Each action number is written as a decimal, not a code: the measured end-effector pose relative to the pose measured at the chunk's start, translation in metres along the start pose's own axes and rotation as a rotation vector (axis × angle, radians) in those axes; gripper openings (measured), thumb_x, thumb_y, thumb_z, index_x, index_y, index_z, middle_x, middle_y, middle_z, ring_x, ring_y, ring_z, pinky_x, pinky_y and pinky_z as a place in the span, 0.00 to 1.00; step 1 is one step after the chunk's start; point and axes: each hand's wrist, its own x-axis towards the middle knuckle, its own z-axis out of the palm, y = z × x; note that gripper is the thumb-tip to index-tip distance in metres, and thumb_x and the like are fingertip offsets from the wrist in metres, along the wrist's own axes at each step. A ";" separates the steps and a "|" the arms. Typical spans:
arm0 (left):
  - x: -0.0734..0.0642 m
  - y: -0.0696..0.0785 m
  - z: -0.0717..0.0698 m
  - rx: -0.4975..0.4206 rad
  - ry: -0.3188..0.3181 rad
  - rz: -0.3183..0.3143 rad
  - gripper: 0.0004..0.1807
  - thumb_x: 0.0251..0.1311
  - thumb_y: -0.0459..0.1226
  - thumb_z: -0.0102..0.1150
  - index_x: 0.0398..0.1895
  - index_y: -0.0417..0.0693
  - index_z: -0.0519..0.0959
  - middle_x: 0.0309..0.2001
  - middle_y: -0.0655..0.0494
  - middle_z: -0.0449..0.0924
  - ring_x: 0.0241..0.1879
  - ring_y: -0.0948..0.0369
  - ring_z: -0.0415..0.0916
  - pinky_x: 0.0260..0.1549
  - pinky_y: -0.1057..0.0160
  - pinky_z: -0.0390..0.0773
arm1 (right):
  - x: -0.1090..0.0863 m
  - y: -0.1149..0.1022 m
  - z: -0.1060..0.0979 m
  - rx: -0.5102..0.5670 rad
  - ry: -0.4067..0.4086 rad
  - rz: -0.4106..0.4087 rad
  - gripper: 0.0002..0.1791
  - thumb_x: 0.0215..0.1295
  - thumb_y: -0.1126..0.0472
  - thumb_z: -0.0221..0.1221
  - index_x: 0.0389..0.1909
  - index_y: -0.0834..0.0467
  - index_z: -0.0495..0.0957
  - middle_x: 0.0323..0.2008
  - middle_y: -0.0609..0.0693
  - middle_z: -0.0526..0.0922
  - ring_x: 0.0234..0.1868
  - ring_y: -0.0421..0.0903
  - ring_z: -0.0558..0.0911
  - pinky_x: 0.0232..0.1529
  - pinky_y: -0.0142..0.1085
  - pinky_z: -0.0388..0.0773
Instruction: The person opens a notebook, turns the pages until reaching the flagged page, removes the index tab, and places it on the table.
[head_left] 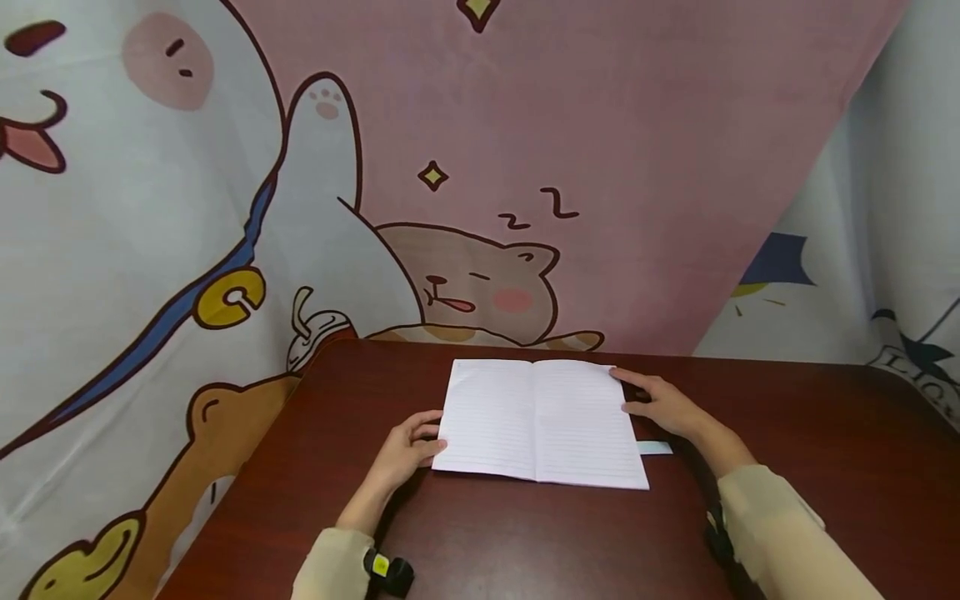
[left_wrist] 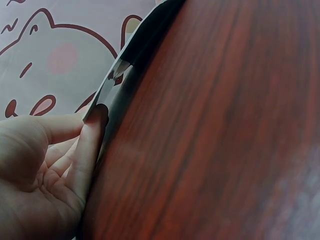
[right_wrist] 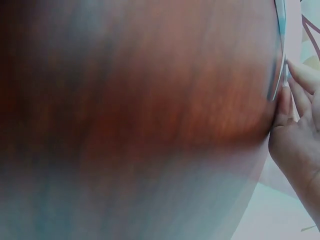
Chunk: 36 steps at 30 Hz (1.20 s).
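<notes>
Dark reddish counter point(head_left: 487, 542) is stretching out beneath the person's fingers. Nearer of the two, the left hand point(head_left: 408, 450) is pinching one side of an open notebook point(head_left: 487, 417), its grip narrow. That notebook is lying between the fingers of both hands, lined pages facing up. Just nearer than the right fingers, a pale strip point(head_left: 655, 448) is poking out past the edge. Farther off, the right hand point(head_left: 667, 406) is holding the opposite edge near its far corner. Beyond all the fingers, a cartoon backdrop point(head_left: 637, 125) is hanging. I'm thinking both grips should be staying light and even, so no page is creasing.
</notes>
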 end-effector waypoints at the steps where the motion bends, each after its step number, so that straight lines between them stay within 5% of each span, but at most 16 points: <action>1: 0.000 0.000 0.000 0.001 0.001 0.000 0.28 0.63 0.30 0.63 0.66 0.36 0.70 0.54 0.34 0.80 0.41 0.58 0.84 0.38 0.60 0.84 | 0.000 0.000 0.000 -0.001 0.003 0.001 0.35 0.68 0.63 0.61 0.73 0.65 0.61 0.73 0.70 0.61 0.73 0.72 0.58 0.67 0.69 0.56; 11: -0.003 0.001 -0.001 -0.001 -0.017 0.005 0.28 0.63 0.29 0.62 0.66 0.34 0.70 0.54 0.32 0.80 0.41 0.57 0.84 0.39 0.59 0.85 | -0.003 -0.009 0.007 -0.055 0.074 0.083 0.30 0.65 0.64 0.63 0.69 0.61 0.70 0.68 0.70 0.69 0.69 0.72 0.65 0.63 0.67 0.65; 19: -0.001 0.001 -0.002 -0.008 -0.021 0.012 0.28 0.64 0.30 0.62 0.67 0.35 0.69 0.55 0.32 0.80 0.42 0.58 0.84 0.38 0.62 0.85 | 0.004 -0.013 0.013 -0.077 0.183 0.058 0.23 0.64 0.69 0.62 0.61 0.66 0.77 0.62 0.69 0.74 0.65 0.69 0.70 0.60 0.63 0.71; 25: -0.001 0.001 -0.001 -0.010 -0.022 0.012 0.28 0.64 0.29 0.62 0.67 0.35 0.69 0.55 0.32 0.80 0.42 0.58 0.84 0.38 0.61 0.85 | 0.007 -0.014 0.016 -0.117 0.234 0.108 0.20 0.64 0.68 0.63 0.57 0.63 0.80 0.49 0.64 0.81 0.49 0.59 0.79 0.49 0.52 0.78; 30: 0.000 0.000 -0.001 -0.007 -0.020 0.010 0.27 0.64 0.29 0.62 0.67 0.35 0.70 0.55 0.32 0.80 0.41 0.59 0.84 0.39 0.61 0.85 | 0.007 -0.015 0.015 -0.118 0.250 0.119 0.20 0.63 0.67 0.64 0.57 0.62 0.80 0.38 0.57 0.83 0.38 0.50 0.76 0.38 0.38 0.72; 36: 0.000 -0.001 0.001 -0.012 -0.008 0.004 0.27 0.63 0.28 0.62 0.66 0.35 0.71 0.54 0.33 0.80 0.41 0.59 0.84 0.37 0.62 0.84 | 0.007 -0.021 0.015 -0.045 0.286 0.221 0.26 0.65 0.62 0.64 0.62 0.69 0.73 0.40 0.63 0.83 0.38 0.50 0.78 0.34 0.32 0.72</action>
